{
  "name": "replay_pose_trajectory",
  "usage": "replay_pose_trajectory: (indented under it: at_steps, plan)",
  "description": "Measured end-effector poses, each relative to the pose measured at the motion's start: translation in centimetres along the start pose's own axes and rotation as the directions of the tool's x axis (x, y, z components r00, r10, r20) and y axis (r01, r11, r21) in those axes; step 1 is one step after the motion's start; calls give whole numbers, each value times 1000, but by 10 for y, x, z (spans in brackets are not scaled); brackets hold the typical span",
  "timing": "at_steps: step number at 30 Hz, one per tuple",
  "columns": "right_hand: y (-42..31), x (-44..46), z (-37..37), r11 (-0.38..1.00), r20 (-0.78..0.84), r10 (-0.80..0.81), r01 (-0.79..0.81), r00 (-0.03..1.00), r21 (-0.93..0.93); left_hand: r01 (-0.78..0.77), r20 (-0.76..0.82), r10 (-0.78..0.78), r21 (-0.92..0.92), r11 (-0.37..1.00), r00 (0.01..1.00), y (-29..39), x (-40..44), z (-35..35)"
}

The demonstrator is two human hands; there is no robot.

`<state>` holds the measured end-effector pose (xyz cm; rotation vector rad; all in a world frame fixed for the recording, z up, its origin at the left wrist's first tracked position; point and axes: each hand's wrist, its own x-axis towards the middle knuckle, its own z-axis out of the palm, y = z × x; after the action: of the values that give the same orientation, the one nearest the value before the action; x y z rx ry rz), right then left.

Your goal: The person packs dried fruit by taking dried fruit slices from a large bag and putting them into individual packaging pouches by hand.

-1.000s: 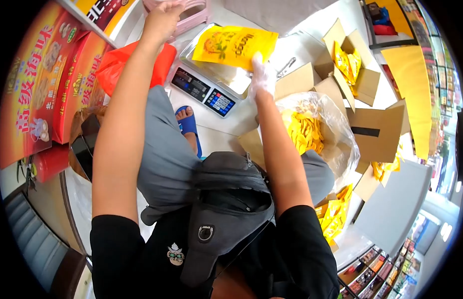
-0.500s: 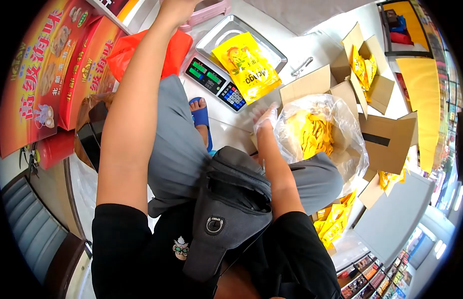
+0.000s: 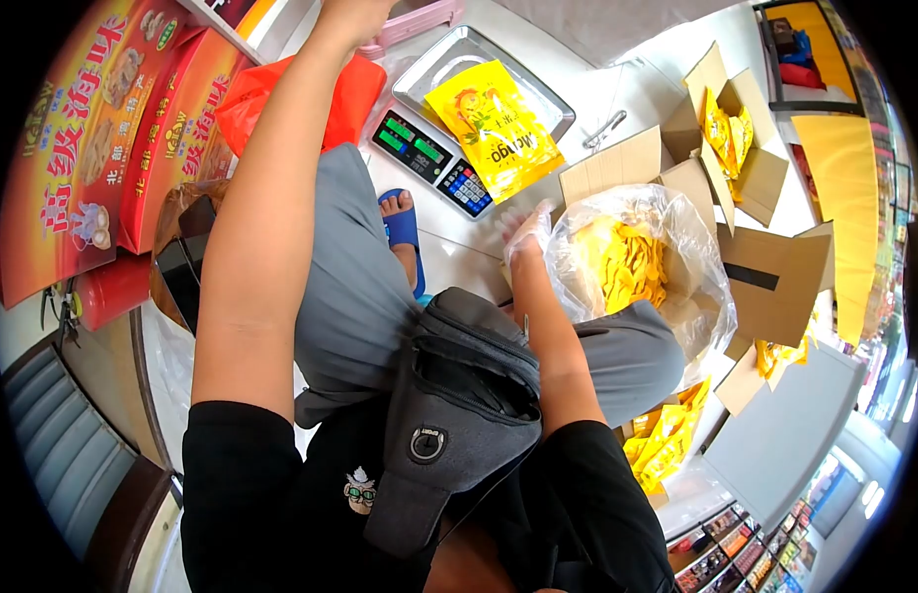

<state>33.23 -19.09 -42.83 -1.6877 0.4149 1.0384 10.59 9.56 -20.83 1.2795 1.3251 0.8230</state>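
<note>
Red printed boxes (image 3: 83, 168) far left, closed as far as visible. Then a red plastic bag (image 3: 301, 104), partly behind my left forearm; can't see into it. My left hand (image 3: 363, 12) is cut off at the top edge beside a pink plastic stool (image 3: 415, 25); can't tell if it's gripping anything. Next, the digital scale (image 3: 417, 148), displays lit green, digits not legible. Steel tray (image 3: 459, 59) on top. Yellow mango pouch (image 3: 494, 128) lies flat across the tray, lower end hanging over the keypad side. My right hand (image 3: 528, 232), in a clear glove, is just below the pouch, fingers spread, nothing in it. Right beside it, an open carton (image 3: 612, 163) lined with a clear bag (image 3: 704, 267), mouth open, loose yellow-orange slices (image 3: 632, 267) inside. Below that, yellow pouches (image 3: 668, 435) stuffed into another carton. Upper right, open carton (image 3: 765, 183) holding more yellow packs (image 3: 728, 138), upright.
</note>
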Motion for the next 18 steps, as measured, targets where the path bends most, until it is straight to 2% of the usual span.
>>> replay_pose_trajectory:
  at_steps: [4, 6, 7, 8, 9, 10, 12, 14, 16, 17, 18]
  plan:
    - [-1, 3, 0, 1000, -1, -2, 2, 1000, -31, -4, 17, 4, -1, 1000, 1000, -2, 0, 0]
    - [4, 30, -2, 968, 23, -235, 236, 972, -83, -2, 15, 2, -10, 1000, 1000, -12, 7, 6]
    - [-5, 38, -1, 969, 27, -233, 234, 972, -80, -79, 60, 65, 287, 954, 996, -28, 17, 15]
    - [-17, 48, 0, 890, 49, -280, 278, 959, -362, -160, 122, 110, 556, 816, 986, -46, 23, 27]
    - [-24, 57, 4, 734, 80, -316, 297, 945, -611, -241, 201, 136, 731, 639, 970, -63, 22, 45]
    - [-22, 69, 10, 742, 76, -308, 289, 948, -605, -319, 287, 140, 850, 418, 948, -77, 18, 69]
    - [-2, 129, 20, 668, 109, -493, 456, 863, -588, -304, 318, -8, 913, 271, 948, -83, -10, 112]
    - [24, 206, 25, 530, 160, -639, 581, 753, -618, -481, 501, -49, 851, 210, 864, -107, -14, 145]
    - [56, 251, 30, 426, 173, -733, 642, 658, -637, -532, 556, -58, 816, 225, 829, -143, -9, 175]
    - [61, 246, 30, 455, 154, -686, 585, 711, -672, -531, 551, -27, 815, 232, 834, -152, -12, 186]
    - [68, 232, 30, 487, 134, -596, 490, 791, -723, -546, 569, -77, 813, 201, 819, -153, -12, 196]
